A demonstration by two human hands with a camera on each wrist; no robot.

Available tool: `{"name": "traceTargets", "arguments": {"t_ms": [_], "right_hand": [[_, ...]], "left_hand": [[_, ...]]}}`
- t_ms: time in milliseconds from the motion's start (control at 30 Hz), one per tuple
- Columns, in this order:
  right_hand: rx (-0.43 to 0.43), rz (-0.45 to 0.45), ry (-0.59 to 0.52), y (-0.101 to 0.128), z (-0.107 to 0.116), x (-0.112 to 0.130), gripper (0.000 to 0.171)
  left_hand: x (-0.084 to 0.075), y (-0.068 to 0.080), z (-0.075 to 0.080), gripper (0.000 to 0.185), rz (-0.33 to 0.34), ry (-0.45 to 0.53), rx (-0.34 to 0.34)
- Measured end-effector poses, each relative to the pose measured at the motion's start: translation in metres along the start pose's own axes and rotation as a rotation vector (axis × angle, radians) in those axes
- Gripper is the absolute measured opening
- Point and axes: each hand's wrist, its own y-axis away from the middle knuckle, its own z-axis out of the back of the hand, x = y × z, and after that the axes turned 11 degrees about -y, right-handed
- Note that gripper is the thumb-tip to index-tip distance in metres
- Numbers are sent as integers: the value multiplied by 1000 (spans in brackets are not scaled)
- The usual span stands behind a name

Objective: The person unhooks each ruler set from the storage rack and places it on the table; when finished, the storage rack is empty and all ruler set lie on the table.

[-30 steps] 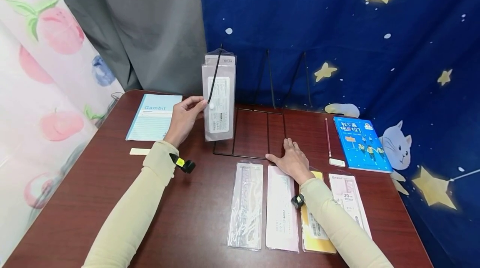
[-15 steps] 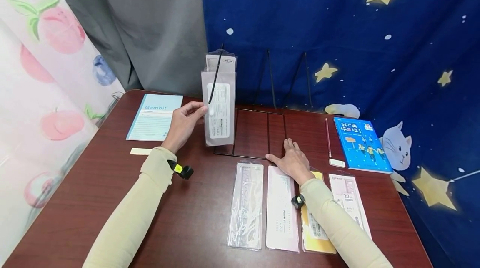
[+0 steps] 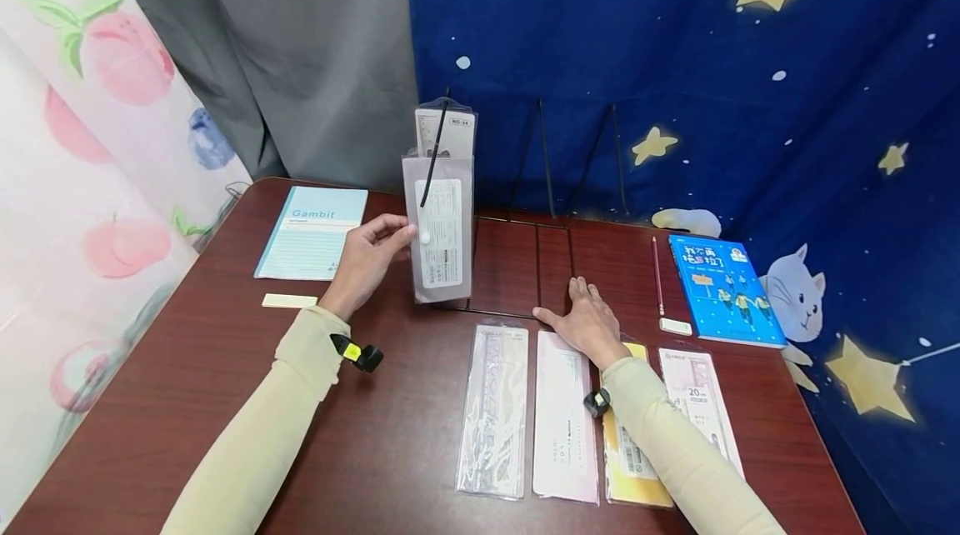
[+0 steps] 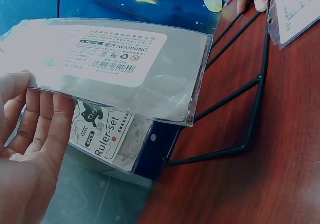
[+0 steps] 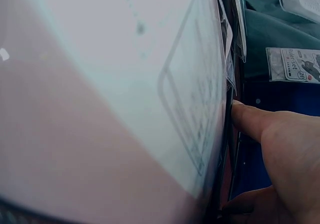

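Note:
My left hand pinches the left edge of a clear plastic ruler packet, thumb in front and fingers behind. A white warning label on it faces the left wrist camera. Behind it, a "Ruler-set" packet hangs on the leftmost arm of a black wire rack, partly hidden. The arm's bar crosses in front of both packets in the head view; whether it passes through the held packet's hole I cannot tell. My right hand rests with extended fingers on the rack's base at its front right corner.
Several flat packets lie before the rack: clear, pink, yellow, and pinkish-white. A notebook and pale strip lie left. Right are a pencil, an eraser and a blue book.
My left hand has lowered the held packet, exposing more of the hanging packet behind it. My right hand stays on the rack's base.

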Motion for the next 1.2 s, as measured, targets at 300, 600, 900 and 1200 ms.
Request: {"name": "traceTargets", "arguments": {"t_ms": [300, 600, 900, 1200], "right_hand": [[1, 8, 1, 1, -3, -1, 108], [-7, 8, 5, 2, -2, -1, 107], [-5, 5, 13, 1, -1, -1, 108], [-7, 9, 8, 0, 0, 0, 108]], "left_hand": [[5, 15, 3, 33, -3, -25, 28], [3, 26, 4, 35, 18, -50, 52], [-5, 40, 8, 33, -4, -81, 96], [-6, 54, 11, 32, -20, -67, 130]]}}
